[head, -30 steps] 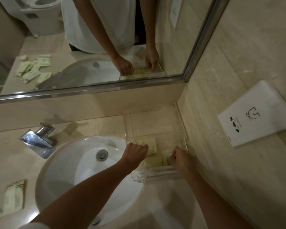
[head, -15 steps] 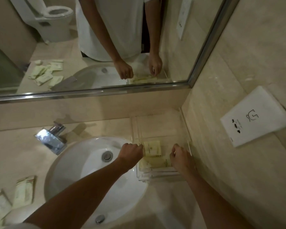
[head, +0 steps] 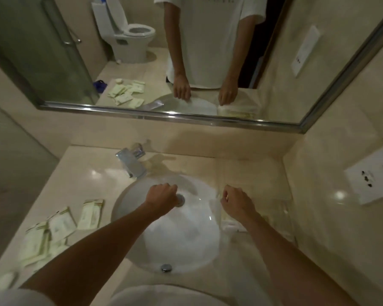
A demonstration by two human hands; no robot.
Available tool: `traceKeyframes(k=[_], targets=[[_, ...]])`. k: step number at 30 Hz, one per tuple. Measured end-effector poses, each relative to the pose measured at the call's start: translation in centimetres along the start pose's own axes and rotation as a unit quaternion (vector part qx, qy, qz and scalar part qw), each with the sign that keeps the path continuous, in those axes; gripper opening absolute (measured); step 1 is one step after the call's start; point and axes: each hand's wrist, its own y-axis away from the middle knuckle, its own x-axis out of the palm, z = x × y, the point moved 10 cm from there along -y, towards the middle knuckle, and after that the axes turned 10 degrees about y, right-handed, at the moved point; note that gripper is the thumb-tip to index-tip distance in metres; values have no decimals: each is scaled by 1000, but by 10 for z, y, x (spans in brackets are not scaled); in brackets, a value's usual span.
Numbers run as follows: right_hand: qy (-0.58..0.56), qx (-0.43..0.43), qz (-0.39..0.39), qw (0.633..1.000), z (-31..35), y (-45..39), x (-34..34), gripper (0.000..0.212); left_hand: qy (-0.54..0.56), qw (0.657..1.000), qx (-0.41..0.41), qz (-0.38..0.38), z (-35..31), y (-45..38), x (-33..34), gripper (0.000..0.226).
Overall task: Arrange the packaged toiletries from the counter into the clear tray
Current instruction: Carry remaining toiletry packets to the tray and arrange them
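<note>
head view is showing pale green toiletry packets [head: 53, 230] lying in a loose heap on the beige counter [head: 93, 180], left of the white sink basin [head: 177, 239]. the left hand [head: 161, 196] is hovering over the basin drain, fingers curled under and grasping nothing visible. the right hand [head: 237, 203] is hanging above the clear tray [head: 281, 215] at the right wall, fingers curled; whether it is gripping anything cannot be told. beyond, a chrome faucet [head: 132, 161] is sitting below the mirror [head: 208, 62]
</note>
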Motion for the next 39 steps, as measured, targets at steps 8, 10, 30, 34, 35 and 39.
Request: traceKeyframes(k=[8,10,30,34,35,39], targets=[[43,-92,19,995,131,23,30,12,20,995,-96,-19,113,87,-8,18],[44,-112,26,992,169,32,41,12,35,992,-122,-27,146,115,-7,20],[57,-178,149,971,421,95,173,30,85,952,-294,16,382,273,50,67],[60,-209,159,963,447,113,201,46,145,927,-347,-7,412,282,56,79],[66,-211,157,962,451,116,206,47,160,920,-357,-12,416,281,57,81],[76,-199,145,966,458,126,227,54,221,899,-378,-20,424,283,64,87]])
